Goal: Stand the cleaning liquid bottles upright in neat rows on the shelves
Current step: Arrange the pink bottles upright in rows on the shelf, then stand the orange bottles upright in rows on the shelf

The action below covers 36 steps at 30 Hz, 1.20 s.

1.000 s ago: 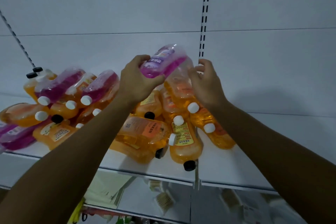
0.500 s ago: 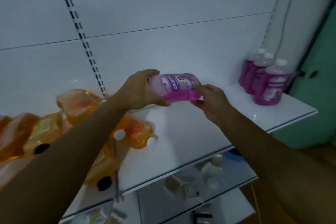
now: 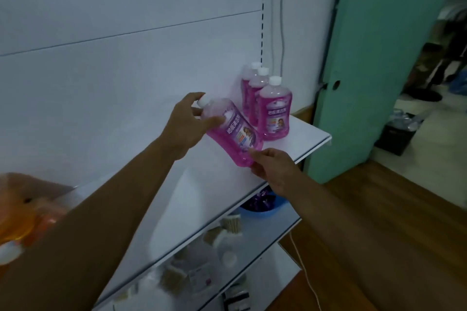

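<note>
I hold a pink bottle (image 3: 233, 132) with a white cap tilted above the white shelf (image 3: 290, 156). My left hand (image 3: 185, 125) grips its neck and shoulder, fingers curled round it. My right hand (image 3: 271, 168) holds its base from below. Three pink bottles (image 3: 274, 111) stand upright in a row at the shelf's right end, just right of the held one. Blurred orange bottles (image 3: 22, 219) lie at the far left edge.
A green door (image 3: 379, 58) stands right of the shelf end. The lower shelf (image 3: 267, 237) carries small packets and a blue bowl (image 3: 262, 209). A white cord runs over the wooden floor (image 3: 379, 209). A dark bin (image 3: 394, 136) sits beyond the doorway.
Both hands carried the pink bottle from the pile to the shelf's right end. It turned from lying sideways to tilted with its cap up, and the view swung right.
</note>
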Each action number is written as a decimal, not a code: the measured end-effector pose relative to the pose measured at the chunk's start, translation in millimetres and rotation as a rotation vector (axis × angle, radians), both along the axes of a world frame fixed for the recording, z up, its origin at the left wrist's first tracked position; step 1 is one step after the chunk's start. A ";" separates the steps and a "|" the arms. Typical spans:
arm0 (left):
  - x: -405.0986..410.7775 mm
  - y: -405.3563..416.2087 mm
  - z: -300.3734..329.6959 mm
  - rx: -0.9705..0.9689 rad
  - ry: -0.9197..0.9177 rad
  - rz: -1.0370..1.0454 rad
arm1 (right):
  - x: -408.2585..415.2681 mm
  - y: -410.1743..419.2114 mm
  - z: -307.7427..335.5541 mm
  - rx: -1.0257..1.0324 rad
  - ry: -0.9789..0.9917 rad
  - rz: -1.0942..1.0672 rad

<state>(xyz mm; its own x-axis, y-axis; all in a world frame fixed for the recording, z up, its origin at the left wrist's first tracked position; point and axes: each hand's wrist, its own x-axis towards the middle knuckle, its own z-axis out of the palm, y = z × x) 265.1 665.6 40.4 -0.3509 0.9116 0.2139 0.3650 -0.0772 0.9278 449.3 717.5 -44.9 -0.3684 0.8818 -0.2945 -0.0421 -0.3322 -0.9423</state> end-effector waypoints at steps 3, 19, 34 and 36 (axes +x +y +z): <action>15.9 23.7 -6.6 -0.004 0.037 -0.042 | 12.5 11.8 -8.4 0.032 -0.065 0.055; 71.2 107.5 -23.7 0.053 0.438 -0.254 | 36.1 56.1 -0.1 0.274 -0.437 0.122; 0.3 35.8 -18.4 -0.096 0.756 0.037 | -29.4 21.4 3.7 0.778 -0.681 0.343; -19.9 10.7 -13.5 -0.159 0.827 0.123 | -49.2 13.2 3.4 0.840 -0.700 0.406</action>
